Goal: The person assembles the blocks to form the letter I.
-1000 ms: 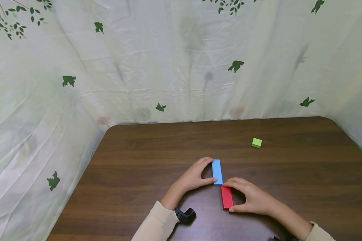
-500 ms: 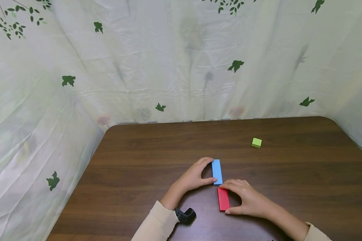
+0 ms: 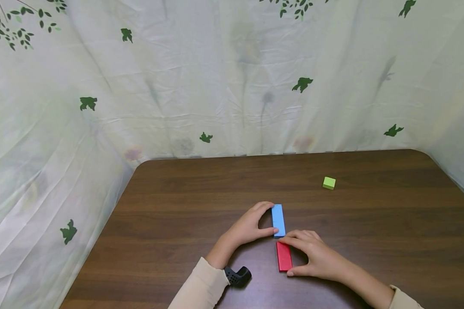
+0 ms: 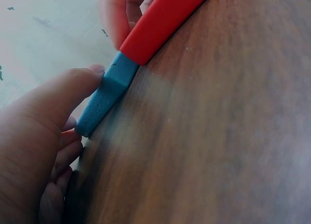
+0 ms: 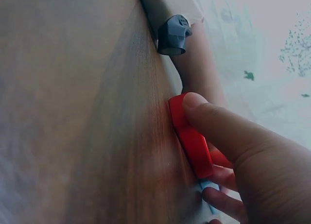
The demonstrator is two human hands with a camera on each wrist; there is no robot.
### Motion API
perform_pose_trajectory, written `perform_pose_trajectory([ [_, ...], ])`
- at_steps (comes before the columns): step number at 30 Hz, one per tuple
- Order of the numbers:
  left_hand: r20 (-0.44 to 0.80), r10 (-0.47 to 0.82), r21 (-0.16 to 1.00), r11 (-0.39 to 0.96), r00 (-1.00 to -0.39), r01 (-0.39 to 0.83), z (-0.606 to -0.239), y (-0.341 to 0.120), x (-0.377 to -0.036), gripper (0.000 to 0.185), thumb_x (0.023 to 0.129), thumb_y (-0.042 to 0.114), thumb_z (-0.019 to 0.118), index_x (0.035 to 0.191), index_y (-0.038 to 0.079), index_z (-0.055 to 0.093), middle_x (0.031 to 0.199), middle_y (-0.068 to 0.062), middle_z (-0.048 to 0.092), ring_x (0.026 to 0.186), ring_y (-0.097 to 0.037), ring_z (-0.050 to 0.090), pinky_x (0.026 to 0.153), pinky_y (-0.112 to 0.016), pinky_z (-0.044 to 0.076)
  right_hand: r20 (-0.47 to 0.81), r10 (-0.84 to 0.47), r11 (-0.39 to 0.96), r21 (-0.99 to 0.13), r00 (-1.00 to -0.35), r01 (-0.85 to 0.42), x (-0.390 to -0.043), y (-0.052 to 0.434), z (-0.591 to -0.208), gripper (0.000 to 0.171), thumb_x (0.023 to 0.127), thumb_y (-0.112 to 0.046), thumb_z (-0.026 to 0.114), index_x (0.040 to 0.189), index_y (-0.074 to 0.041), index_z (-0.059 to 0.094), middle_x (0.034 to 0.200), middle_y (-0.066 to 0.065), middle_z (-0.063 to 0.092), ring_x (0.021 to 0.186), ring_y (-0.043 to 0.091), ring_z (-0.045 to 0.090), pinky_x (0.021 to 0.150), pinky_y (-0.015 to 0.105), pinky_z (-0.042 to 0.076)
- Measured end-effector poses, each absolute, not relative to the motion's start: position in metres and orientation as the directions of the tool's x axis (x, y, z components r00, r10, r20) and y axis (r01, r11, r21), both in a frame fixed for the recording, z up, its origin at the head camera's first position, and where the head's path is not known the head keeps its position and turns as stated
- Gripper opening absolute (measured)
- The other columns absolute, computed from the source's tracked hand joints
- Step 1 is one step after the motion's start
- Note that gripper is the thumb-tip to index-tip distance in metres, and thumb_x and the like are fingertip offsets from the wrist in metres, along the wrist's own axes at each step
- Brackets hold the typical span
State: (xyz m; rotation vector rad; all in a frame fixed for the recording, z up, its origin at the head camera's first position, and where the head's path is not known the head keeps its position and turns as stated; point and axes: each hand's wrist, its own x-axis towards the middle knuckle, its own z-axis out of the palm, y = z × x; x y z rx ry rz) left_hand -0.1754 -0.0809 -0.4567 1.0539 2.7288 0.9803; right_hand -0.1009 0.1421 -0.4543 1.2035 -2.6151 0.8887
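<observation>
In the head view a blue block point(image 3: 278, 220) lies flat on the table, long side pointing away from the person. My left hand point(image 3: 246, 225) grips it by its ends, thumb at the near end and fingers at the far one. Just nearer lies a red block point(image 3: 284, 257), roughly in line with the blue one. My right hand point(image 3: 315, 253) holds it from the right, thumb at its near corner and fingertips at its far end. In the left wrist view the two blocks' ends appear to meet; whether they touch is unclear.
A small green block point(image 3: 329, 183) sits farther back to the right on the wooden table point(image 3: 201, 184). A black wrist camera point(image 3: 238, 277) is strapped at the left sleeve. A white curtain point(image 3: 232, 86) with green leaf prints hangs behind the table's far edge.
My right hand has shifted the red block a little left and slightly toward the person, to a place just below the blue block. The left hand and blue block have stayed put.
</observation>
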Motion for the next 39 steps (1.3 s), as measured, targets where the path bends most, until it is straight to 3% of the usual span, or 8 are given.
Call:
perform_pose_trajectory([
  [8,0.152,0.617,0.59,0.569,-0.772,0.572,-0.4566,-0.0809,-0.1753,0.066,0.081,0.043,0.063,0.133,0.009,0.039,0.134,-0.002,0.039,0.123,-0.013,0.034,0.099,-0.031,0.029,0.342,-0.645,0.507,-0.477,-0.683,-0.718,-0.0998,0.1431,-0.4533,0.065,0.067,-0.054,0.071,0.122,-0.021,0.055,0.115,-0.013,0.045,0.103,0.01,0.042,0.083,0.038,0.034],
  [15,0.153,0.622,0.585,0.569,-0.768,0.577,-0.4562,-0.0807,-0.175,0.067,0.081,0.044,0.062,0.133,0.009,0.039,0.134,-0.003,0.039,0.123,-0.013,0.034,0.099,-0.032,0.03,0.369,-0.652,0.473,-0.484,-0.662,-0.736,-0.1003,0.1458,-0.4533,0.053,0.067,-0.046,0.075,0.114,-0.028,0.057,0.11,-0.013,0.044,0.097,0.006,0.042,0.079,0.035,0.034],
  [28,0.16,0.619,0.584,0.569,-0.769,0.579,-0.457,-0.0808,-0.1754,0.066,0.081,0.044,0.062,0.133,0.01,0.039,0.133,-0.003,0.039,0.123,-0.013,0.034,0.099,-0.031,0.029,0.403,-0.657,0.477,-0.431,-0.637,-0.766,-0.1009,0.146,-0.4551,0.053,0.071,-0.042,0.073,0.119,-0.024,0.058,0.104,-0.015,0.043,0.092,0.003,0.042,0.078,0.033,0.034],
  [39,0.166,0.624,0.579,0.566,-0.764,0.587,-0.4571,-0.0808,-0.1755,0.065,0.081,0.042,0.063,0.133,0.009,0.04,0.133,-0.003,0.04,0.123,-0.013,0.035,0.099,-0.03,0.029,0.401,-0.641,0.499,-0.43,-0.654,-0.753,-0.1011,0.1451,-0.4563,0.051,0.073,-0.041,0.071,0.119,-0.021,0.06,0.101,-0.015,0.044,0.088,0.003,0.041,0.077,0.032,0.035],
])
